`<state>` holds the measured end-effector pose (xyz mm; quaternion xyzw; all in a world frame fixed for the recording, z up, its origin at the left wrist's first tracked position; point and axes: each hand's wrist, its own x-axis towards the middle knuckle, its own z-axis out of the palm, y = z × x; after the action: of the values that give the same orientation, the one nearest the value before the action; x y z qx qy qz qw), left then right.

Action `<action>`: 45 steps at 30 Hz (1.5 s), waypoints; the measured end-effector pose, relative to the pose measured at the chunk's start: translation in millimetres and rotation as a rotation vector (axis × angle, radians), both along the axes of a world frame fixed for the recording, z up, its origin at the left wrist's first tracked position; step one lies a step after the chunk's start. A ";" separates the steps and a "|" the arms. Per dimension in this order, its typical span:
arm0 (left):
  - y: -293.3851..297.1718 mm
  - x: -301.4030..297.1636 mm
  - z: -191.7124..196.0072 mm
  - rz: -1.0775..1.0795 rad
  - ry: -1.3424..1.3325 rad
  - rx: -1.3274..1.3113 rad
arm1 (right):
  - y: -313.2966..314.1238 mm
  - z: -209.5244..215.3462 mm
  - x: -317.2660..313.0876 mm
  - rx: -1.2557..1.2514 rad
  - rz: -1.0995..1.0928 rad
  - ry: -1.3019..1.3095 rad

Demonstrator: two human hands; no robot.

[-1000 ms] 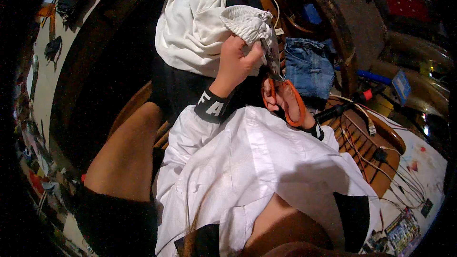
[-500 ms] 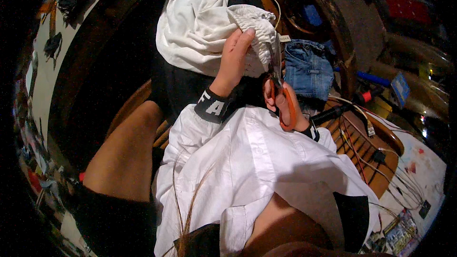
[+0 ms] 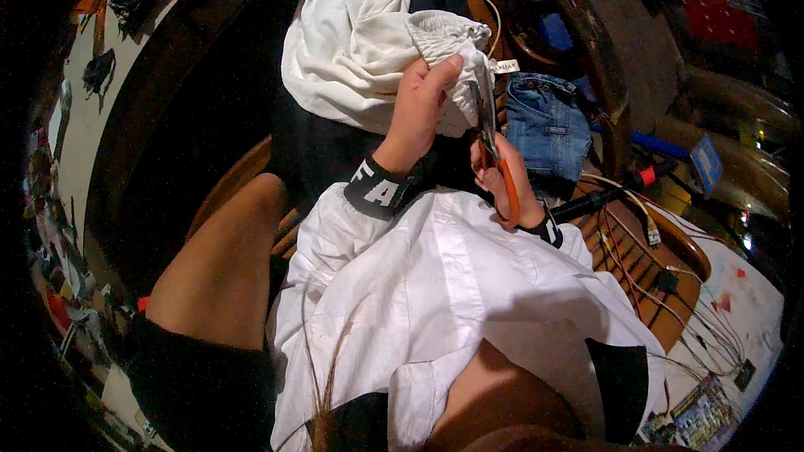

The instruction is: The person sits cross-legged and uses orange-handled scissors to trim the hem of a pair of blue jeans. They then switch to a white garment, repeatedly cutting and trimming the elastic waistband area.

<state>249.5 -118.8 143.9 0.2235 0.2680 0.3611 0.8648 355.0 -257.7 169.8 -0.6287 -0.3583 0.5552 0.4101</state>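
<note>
From above, my left hand point(image 3: 416, 109) pinches the white cloth point(image 3: 360, 50), fingers closed on its gathered hem. Just right of it, my right hand point(image 3: 502, 180) grips orange-handled scissors point(image 3: 494, 151), blades pointing up into that hem.

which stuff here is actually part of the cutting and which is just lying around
In use: left hand gripping the white garment; right hand working the orange-handled scissors.

Lying about: denim piece, cables, wooden chair, blue pen.
</note>
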 end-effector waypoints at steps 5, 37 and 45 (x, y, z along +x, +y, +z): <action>9.4 6.7 11.1 -0.108 -0.096 -0.235 | 1.4 3.8 2.5 0.016 0.061 -0.088; -0.6 -4.5 10.3 -0.095 -0.182 -0.410 | 11.5 3.9 4.1 -0.164 0.009 0.571; 0.9 0.0 -7.3 -0.111 -0.222 -0.329 | 13.6 31.7 -11.4 -0.068 0.097 -0.409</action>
<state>249.5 -117.9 136.6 0.0524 0.2135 0.2865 0.9325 343.5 -244.1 201.5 -0.7237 -0.4451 0.4470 0.2801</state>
